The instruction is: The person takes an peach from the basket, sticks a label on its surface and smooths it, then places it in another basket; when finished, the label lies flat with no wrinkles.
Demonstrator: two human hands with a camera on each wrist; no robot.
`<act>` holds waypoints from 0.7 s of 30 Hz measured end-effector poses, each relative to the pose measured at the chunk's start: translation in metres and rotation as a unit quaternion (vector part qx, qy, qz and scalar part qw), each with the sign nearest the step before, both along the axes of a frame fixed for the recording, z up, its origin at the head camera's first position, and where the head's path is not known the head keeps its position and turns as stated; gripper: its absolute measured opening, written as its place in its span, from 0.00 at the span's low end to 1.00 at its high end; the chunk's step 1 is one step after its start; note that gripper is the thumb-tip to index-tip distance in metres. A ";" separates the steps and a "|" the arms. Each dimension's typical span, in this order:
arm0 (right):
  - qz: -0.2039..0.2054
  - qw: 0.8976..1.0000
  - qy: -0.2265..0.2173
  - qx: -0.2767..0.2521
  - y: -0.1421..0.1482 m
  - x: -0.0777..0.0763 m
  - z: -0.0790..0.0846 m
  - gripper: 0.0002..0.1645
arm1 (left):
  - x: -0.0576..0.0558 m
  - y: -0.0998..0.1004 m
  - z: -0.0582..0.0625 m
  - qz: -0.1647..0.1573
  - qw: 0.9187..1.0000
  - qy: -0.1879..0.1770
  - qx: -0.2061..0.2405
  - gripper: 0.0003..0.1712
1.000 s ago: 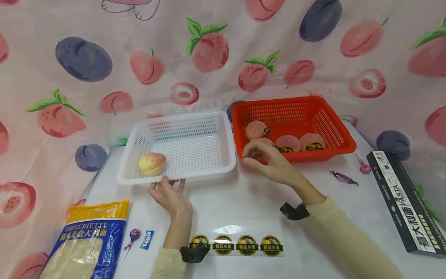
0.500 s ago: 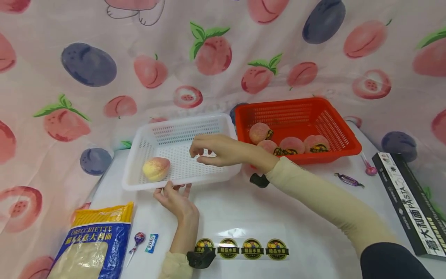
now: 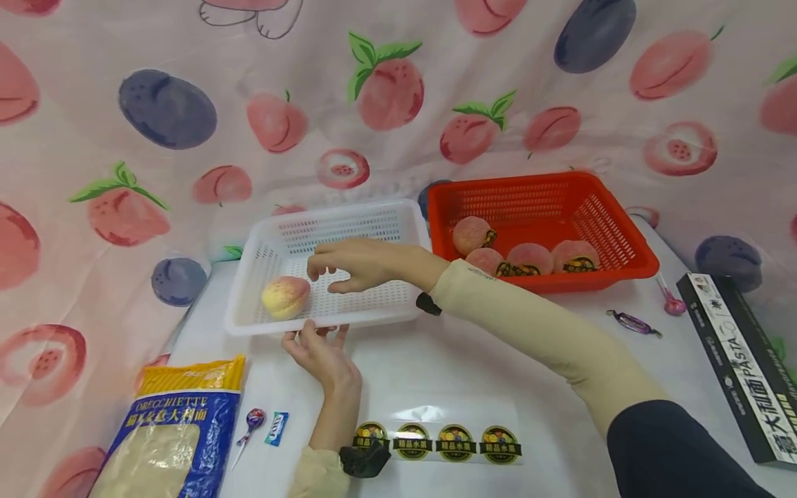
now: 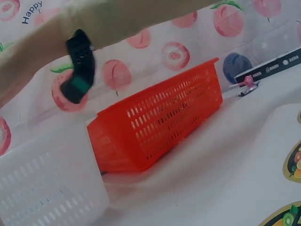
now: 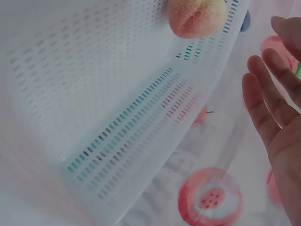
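A yellow and pink peach (image 3: 286, 297) lies in the front left of the white basket (image 3: 330, 319), seen in the head view. My left hand (image 3: 326, 360) holds the basket's near rim, its thumb at the edge and its other fingers partly hidden below. Over the basket, just right of the peach, hovers my right hand (image 3: 358, 264) with loosely bent fingers and nothing in them. In the right wrist view the fingers (image 5: 263, 101) are apart from the peach (image 5: 196, 16). Several peaches with black and gold labels, one a pink peach (image 3: 529, 259), sit in the red basket (image 3: 623, 266).
A pasta bag (image 3: 168, 429), lollipop (image 3: 250, 429) and blue-white wrapped sweet (image 3: 277, 429) lie at front left. A strip of round stickers (image 3: 456, 443) is at the front. A purple wrapped candy (image 3: 634, 323), pink lollipop (image 3: 672, 304) and long pasta box (image 3: 741, 366) lie right.
My right hand has moved left from the red basket to above the white basket, near the peach. The left hand stays at the white basket's near rim.
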State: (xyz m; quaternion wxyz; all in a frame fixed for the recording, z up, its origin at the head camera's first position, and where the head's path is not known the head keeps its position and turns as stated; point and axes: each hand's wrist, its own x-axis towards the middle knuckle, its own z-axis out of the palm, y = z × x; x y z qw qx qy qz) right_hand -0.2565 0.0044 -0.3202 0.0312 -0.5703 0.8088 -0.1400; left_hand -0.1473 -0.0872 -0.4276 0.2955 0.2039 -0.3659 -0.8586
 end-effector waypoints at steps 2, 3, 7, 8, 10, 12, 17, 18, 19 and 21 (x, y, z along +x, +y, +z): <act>0.006 1.000 0.001 0.006 -0.005 -0.004 0.002 0.16 | -0.001 0.001 0.000 -0.004 1.000 0.001 0.002 0.11; 0.008 1.000 0.002 0.009 -0.009 -0.006 0.002 0.15 | -0.001 0.001 0.000 -0.004 1.000 0.001 0.002 0.11; 0.019 1.000 -0.002 0.021 -0.026 -0.014 -0.002 0.15 | 0.000 -0.001 0.000 0.000 1.000 -0.004 -0.005 0.12; 0.022 0.999 -0.001 0.025 -0.031 -0.016 -0.004 0.15 | 0.001 -0.002 0.000 0.002 1.000 -0.005 -0.007 0.12; 0.029 0.999 -0.001 0.031 -0.041 -0.018 -0.007 0.16 | 0.001 -0.003 -0.001 0.004 1.000 -0.007 -0.011 0.12; 0.035 0.999 -0.002 0.035 -0.049 -0.019 -0.009 0.17 | 0.002 -0.003 -0.001 0.002 1.000 -0.008 -0.011 0.11; 0.032 0.999 -0.013 0.041 -0.064 -0.022 -0.011 0.19 | 0.001 -0.002 -0.002 -0.012 1.000 -0.003 -0.004 0.09; 0.033 0.998 -0.017 0.043 -0.067 -0.023 -0.012 0.19 | 0.001 -0.001 -0.001 -0.012 1.000 -0.001 -0.004 0.09; 0.034 0.998 -0.022 0.047 -0.070 -0.023 -0.013 0.20 | 0.000 -0.001 -0.001 -0.011 1.000 -0.001 -0.004 0.09; 0.037 0.997 -0.032 0.055 -0.077 -0.025 -0.016 0.21 | -0.001 -0.001 -0.001 -0.008 1.000 -0.001 -0.003 0.08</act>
